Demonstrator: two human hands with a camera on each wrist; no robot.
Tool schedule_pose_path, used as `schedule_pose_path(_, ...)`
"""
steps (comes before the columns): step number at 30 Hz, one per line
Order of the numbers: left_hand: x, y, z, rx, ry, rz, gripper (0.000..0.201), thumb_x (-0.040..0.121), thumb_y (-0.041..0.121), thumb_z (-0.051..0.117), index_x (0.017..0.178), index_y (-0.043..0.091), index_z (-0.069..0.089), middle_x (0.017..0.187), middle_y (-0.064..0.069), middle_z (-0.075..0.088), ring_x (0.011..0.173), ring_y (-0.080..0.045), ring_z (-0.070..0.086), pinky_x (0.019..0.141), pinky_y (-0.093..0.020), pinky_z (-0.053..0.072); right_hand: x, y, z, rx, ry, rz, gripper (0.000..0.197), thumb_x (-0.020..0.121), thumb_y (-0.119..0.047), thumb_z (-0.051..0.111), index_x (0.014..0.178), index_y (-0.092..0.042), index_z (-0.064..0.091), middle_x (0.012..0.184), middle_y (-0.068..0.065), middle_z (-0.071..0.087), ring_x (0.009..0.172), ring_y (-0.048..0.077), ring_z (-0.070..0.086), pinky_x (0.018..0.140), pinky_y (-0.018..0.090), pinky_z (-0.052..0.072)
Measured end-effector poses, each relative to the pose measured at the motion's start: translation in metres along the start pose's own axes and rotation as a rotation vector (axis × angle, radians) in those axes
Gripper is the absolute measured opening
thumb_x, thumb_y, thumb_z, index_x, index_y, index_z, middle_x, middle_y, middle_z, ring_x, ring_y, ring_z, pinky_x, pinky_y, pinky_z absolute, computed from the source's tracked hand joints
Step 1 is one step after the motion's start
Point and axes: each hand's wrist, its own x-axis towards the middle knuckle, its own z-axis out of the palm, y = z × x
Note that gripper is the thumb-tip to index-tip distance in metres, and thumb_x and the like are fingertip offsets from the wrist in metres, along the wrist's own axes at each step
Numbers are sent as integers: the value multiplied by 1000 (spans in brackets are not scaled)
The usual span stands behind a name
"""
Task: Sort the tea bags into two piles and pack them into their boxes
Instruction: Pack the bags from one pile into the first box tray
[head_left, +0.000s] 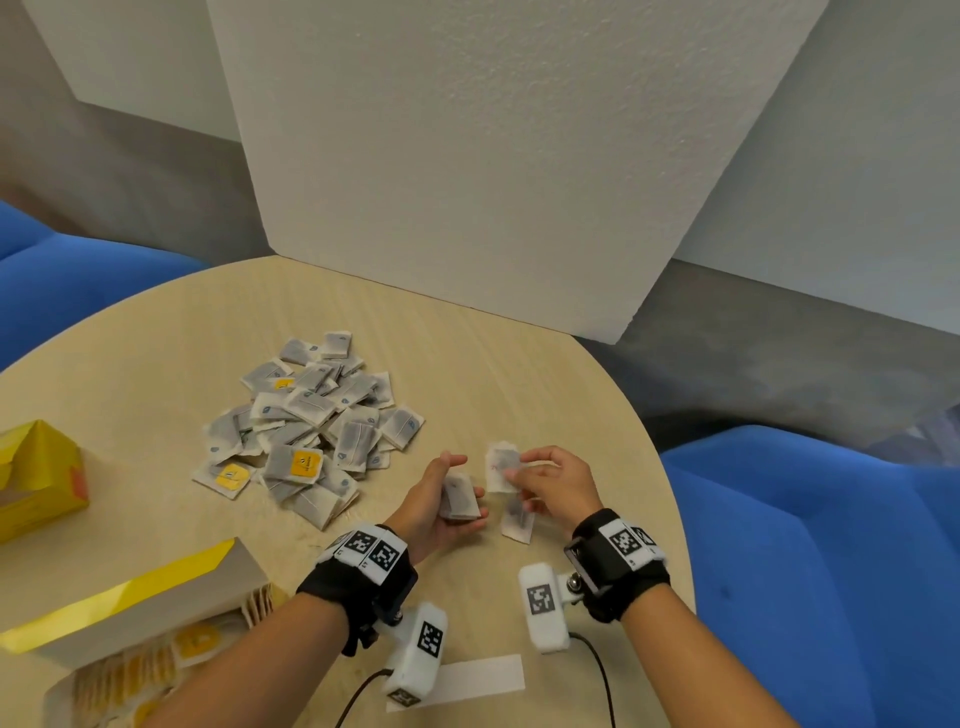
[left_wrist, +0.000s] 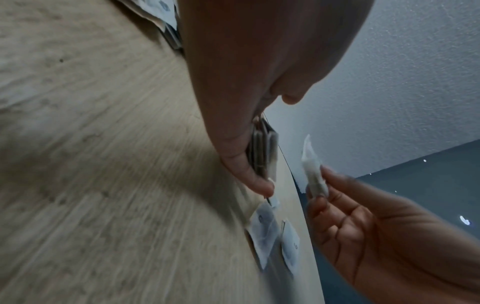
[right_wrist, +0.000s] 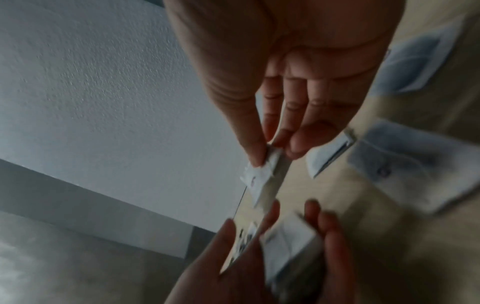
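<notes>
A heap of tea bags (head_left: 311, 421), most with blue tags and a few with yellow tags, lies mid-table. My left hand (head_left: 447, 499) holds a small stack of blue-tag tea bags (head_left: 458, 496) between thumb and fingers; the stack (left_wrist: 262, 152) shows edge-on in the left wrist view. My right hand (head_left: 540, 480) pinches a single tea bag (head_left: 501, 467) just right of the stack, seen as the tea bag (right_wrist: 262, 176) in the right wrist view. Another tea bag (head_left: 518, 519) lies on the table below the right hand.
An open yellow box (head_left: 41, 478) stands at the left table edge. A second box (head_left: 140, 623) with yellow-tag tea bags sits front left, lid raised. A white paper strip (head_left: 467, 680) lies near the front. A white foam board (head_left: 493, 156) stands behind; blue seats flank the round table (head_left: 467, 364).
</notes>
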Motion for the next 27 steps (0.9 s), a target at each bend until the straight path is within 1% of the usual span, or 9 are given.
schedule_pose_path(2, -2, -1, 4, -29, -41, -2, 37, 99, 43, 35, 120, 16, 48, 106, -18, 60, 85, -30, 61, 64, -36, 57, -15, 3, 7, 33, -73, 18, 23, 77, 2, 74, 91, -5, 57, 67, 11, 64, 45, 15, 55, 43, 23, 47)
schedule_pose_path(4, -6, -1, 7, -25, -99, -1, 34, 99, 41, 36, 119, 17, 49, 102, -17, 62, 81, -28, 62, 72, -40, 54, -23, 8, 16, -24, -88, 14, 22, 77, 0, 75, 87, -6, 57, 63, 10, 63, 42, 13, 54, 43, 22, 47)
schedule_pose_path(8, -19, -1, 8, 88, -166, 25, 23, 101, 22, 38, 123, 20, 46, 99, -16, 58, 82, -26, 63, 74, -37, 57, -31, 16, 28, -167, -56, -63, 20, 74, -12, 80, 78, -12, 60, 63, 6, 66, 44, 13, 55, 43, 22, 45)
schedule_pose_path(12, -42, 0, 1, 244, -170, 60, 42, 100, 7, 39, 138, 26, 31, 107, -16, 62, 83, -20, 66, 73, -32, 59, -46, 14, 34, -371, -39, -229, 21, 76, -16, 77, 82, -21, 58, 73, -2, 62, 54, 9, 55, 50, 20, 42)
schedule_pose_path(16, -86, 3, -16, 475, -303, 101, 75, 99, 7, 42, 147, 38, -6, 94, -13, 62, 68, -16, 62, 68, -31, 57, -76, 1, 28, -477, -378, -327, 50, 74, -9, 77, 114, -25, 53, 106, -2, 53, 71, 14, 56, 68, 21, 50)
schedule_pose_path(18, -108, 0, -29, 570, -402, 90, 83, 100, 8, 42, 142, 40, -21, 104, -17, 61, 66, -14, 63, 66, -28, 57, -94, 1, 28, -622, -524, -367, 50, 72, -15, 81, 115, -24, 56, 107, -5, 59, 82, 14, 61, 74, 21, 51)
schedule_pose_path(20, -124, -7, -42, 583, -419, 35, 88, 100, 9, 43, 141, 39, -29, 98, -13, 61, 65, -13, 63, 67, -28, 57, -114, 7, 36, -693, -546, -395, 40, 68, -19, 82, 102, -23, 61, 97, -5, 66, 81, 11, 63, 72, 24, 52)
schedule_pose_path(23, -140, -13, -63, 555, -343, -7, 91, 98, 8, 45, 142, 39, -27, 100, -14, 61, 65, -17, 62, 67, -29, 56, -135, 19, 59, -671, -527, -409, 33, 64, -20, 82, 88, -21, 59, 85, -3, 66, 77, 14, 62, 67, 25, 51)
schedule_pose_path(27, -164, -1, -85, 509, -228, 59, 88, 94, 4, 49, 147, 39, -12, 94, -9, 62, 64, -20, 61, 61, -32, 56, -155, 17, 95, -605, -529, -460, 32, 65, -17, 77, 85, -20, 52, 78, 1, 62, 73, 19, 57, 63, 34, 47)
